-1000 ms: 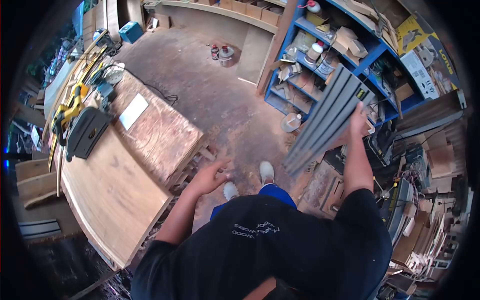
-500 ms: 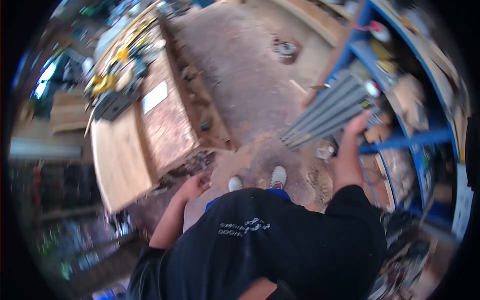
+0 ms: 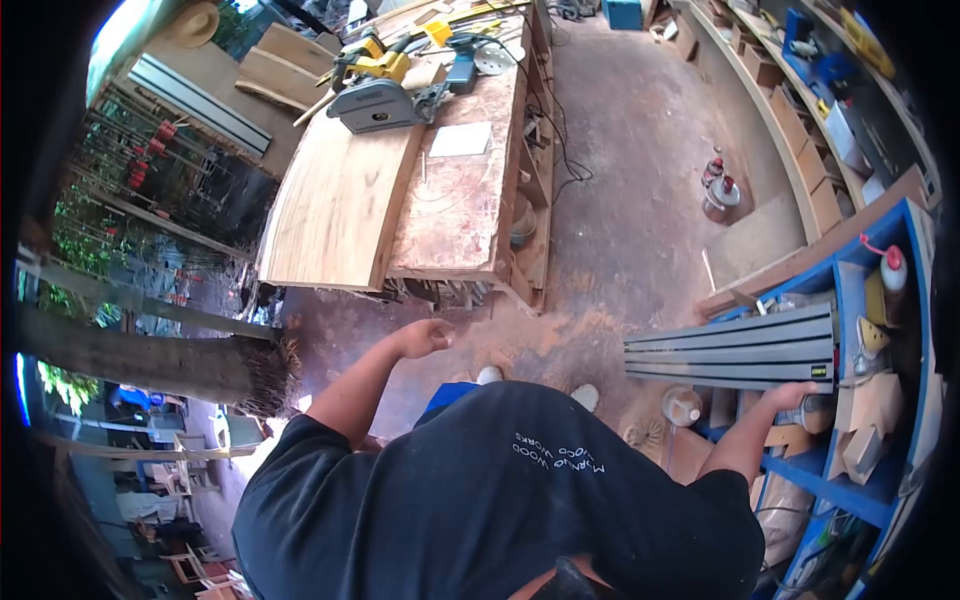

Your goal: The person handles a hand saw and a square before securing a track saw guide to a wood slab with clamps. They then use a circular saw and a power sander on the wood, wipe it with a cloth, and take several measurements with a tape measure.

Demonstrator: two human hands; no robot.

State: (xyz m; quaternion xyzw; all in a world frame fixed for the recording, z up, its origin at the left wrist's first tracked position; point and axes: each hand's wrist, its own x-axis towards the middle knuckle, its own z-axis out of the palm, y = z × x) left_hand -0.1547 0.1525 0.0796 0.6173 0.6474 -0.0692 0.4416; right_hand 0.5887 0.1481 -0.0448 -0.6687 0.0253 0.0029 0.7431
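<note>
My right hand (image 3: 790, 397) grips the near edge of a grey guide rail (image 3: 730, 348) with black strips, close to its right end. The rail is held above the floor beside the blue shelf unit, its left end free in the air. My left hand (image 3: 424, 339) is empty, its fingers loosely bent and partly apart, over the floor in front of the workbench (image 3: 455, 225). On the bench lies a wide wooden board (image 3: 335, 205) with a track saw (image 3: 375, 105) on it. A white rectangular sheet (image 3: 461, 139) lies beside the board.
The blue shelf unit (image 3: 845, 495) on my right holds wood offcuts and bottles. Sawdust (image 3: 545, 335) covers part of the floor. Cables (image 3: 567, 150) hang by the bench, and red-topped containers (image 3: 720, 195) stand farther off. A thick post (image 3: 150, 365) is on the left.
My view has turned and sharpened, with the bench now nearer the middle. The guide rail has swung from slanted to nearly crosswise, still in my right hand. My left hand stays empty.
</note>
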